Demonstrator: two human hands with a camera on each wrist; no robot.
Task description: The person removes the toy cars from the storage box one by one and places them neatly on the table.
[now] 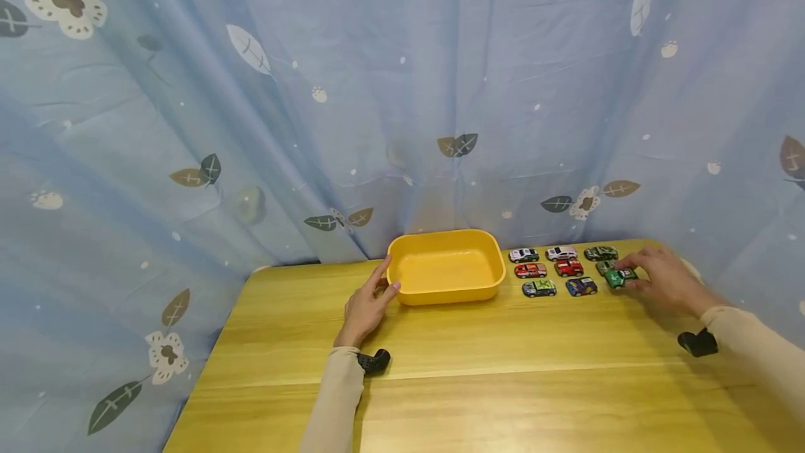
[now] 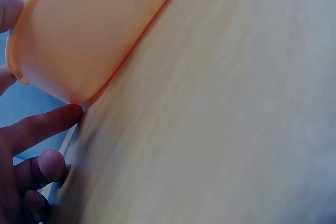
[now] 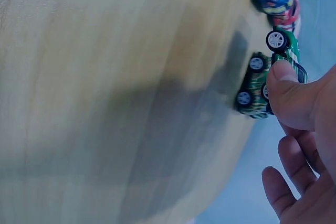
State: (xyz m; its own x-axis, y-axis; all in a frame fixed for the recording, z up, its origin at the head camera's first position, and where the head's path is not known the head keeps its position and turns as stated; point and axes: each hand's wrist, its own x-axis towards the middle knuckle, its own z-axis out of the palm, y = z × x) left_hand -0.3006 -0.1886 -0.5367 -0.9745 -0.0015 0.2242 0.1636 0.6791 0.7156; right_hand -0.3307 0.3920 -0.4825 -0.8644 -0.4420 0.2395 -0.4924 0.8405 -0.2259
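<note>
My left hand [image 1: 365,312] holds the left end of a yellow plastic tray [image 1: 449,296], its thumb by the near corner and other fingers along the side. The inside of the tray shows nothing in it. Over at the right, my right hand [image 1: 669,279] pinches a green toy car [image 1: 616,279] between thumb and fingers. This car is held just above a camouflage toy car [image 3: 254,85], partly covering it in the head view. Nearest to its left stands a purple-blue toy car [image 1: 581,286].
More toy cars stand in rows right of the tray: white ones [image 1: 562,253], red ones [image 1: 569,268], a yellow-green one [image 1: 539,289] and another camouflage one [image 1: 601,253]. A blue patterned curtain [image 1: 402,103] hangs behind the wooden table [image 1: 478,376].
</note>
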